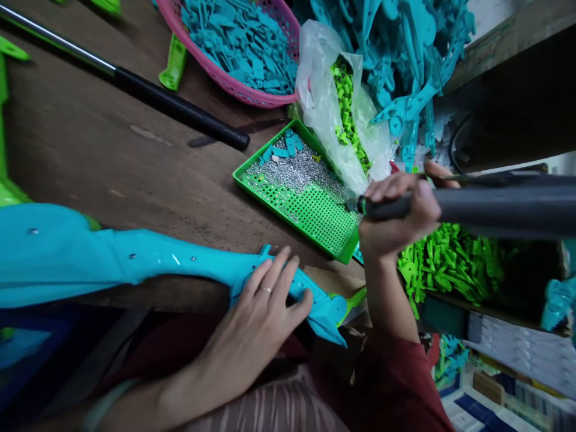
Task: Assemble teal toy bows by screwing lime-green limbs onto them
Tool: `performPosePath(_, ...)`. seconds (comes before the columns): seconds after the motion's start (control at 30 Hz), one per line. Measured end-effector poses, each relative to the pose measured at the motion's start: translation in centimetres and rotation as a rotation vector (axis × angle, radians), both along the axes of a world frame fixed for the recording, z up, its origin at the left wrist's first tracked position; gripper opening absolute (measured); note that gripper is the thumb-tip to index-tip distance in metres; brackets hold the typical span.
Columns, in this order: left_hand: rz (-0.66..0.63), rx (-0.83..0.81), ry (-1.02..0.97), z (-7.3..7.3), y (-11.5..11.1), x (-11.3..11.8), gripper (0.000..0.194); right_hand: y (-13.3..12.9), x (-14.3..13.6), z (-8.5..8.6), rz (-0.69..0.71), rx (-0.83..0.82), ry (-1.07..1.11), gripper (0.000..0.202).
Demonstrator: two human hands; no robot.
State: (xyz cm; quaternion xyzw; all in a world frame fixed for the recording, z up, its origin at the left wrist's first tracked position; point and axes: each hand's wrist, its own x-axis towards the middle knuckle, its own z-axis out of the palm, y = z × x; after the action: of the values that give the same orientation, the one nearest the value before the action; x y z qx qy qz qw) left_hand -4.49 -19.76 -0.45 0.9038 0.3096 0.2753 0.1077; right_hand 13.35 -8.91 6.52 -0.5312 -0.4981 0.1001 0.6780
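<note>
A long blue plastic piece (pixel 180 258) with small screws in it lies along the table's near edge. My left hand (pixel 265 300), a ring on one finger, rests on its right part with the fingers laid over it. My right hand (pixel 400 210) is wrapped round a dark cylindrical power screwdriver (pixel 504 201), its tip pointing left over the corner of a green tray (pixel 324 225). Many small silver screws (pixel 301 168) and a few blue bits lie in that tray.
Behind the tray are a pink basket (pixel 229 84) of blue parts and a plastic bag (pixel 315 78) of green pieces. A black-handled rod (pixel 180 108) lies at the upper left. Blue parts (pixel 396 48) are heaped at the back; green parts (pixel 450 261) fill a box at the right.
</note>
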Motion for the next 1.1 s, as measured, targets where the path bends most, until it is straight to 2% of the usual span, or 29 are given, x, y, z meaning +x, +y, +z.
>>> performPosePath(0.1, -0.084, 0.020, 0.033, -0.4, 2.1, -0.3, 0.023, -4.0, -0.9, 2.2, 0.077, 0.046, -0.034, 0.016)
performPosePath(0.17, -0.131, 0.037, 0.072, -0.5, 3.0, -0.5, 0.025, -6.3, -1.2, 2.5, 0.126, 0.029, -0.077, 0.018)
performPosePath(0.23, -0.094, 0.038, 0.141, -0.2, 3.4, -0.6, 0.025, -7.8, -1.2, 2.1, 0.138, 0.022, -0.105, 0.019)
performPosePath(0.3, -0.030, 0.020, 0.204, 0.2, 3.6, -0.6, 0.023, -8.5, -0.9, 1.7, 0.119, 0.048, -0.091, 0.021)
performPosePath(0.37, -0.022, -0.024, 0.220, 0.3, 3.6, -0.6, 0.024, -8.7, -0.5, 1.5, 0.095, 0.083, -0.056, 0.023)
performPosePath(0.6, -0.059, -0.187, 0.020, -1.1, 3.8, -1.0, 0.022, -9.1, -0.3, 2.4, 0.019, 0.003, -0.058, 0.022)
performPosePath(0.67, -0.081, -0.209, 0.004, -1.3, 4.0, -1.0, 0.024, -9.4, -1.2, 2.1, 0.069, -0.023, -0.035, 0.022)
performPosePath(0.8, -0.151, -0.265, -0.074, -1.1, 4.5, -1.1, 0.033, -10.4, -3.4, 0.6, 0.297, -0.116, -0.049, 0.020)
performPosePath(0.9, -0.139, -0.282, -0.107, -1.1, 4.6, -1.2, 0.033, -10.9, -4.4, -0.6, 0.370, -0.139, -0.055, 0.023)
performPosePath(1.0, -0.121, -0.269, -0.117, -1.4, 4.5, -1.2, 0.034, -11.2, -4.6, -1.8, 0.409, -0.161, -0.072, 0.005)
performPosePath(1.1, -0.115, -0.246, -0.141, -1.6, 4.4, -1.2, 0.031, -11.4, -4.7, -2.7, 0.418, -0.362, -0.125, 0.032)
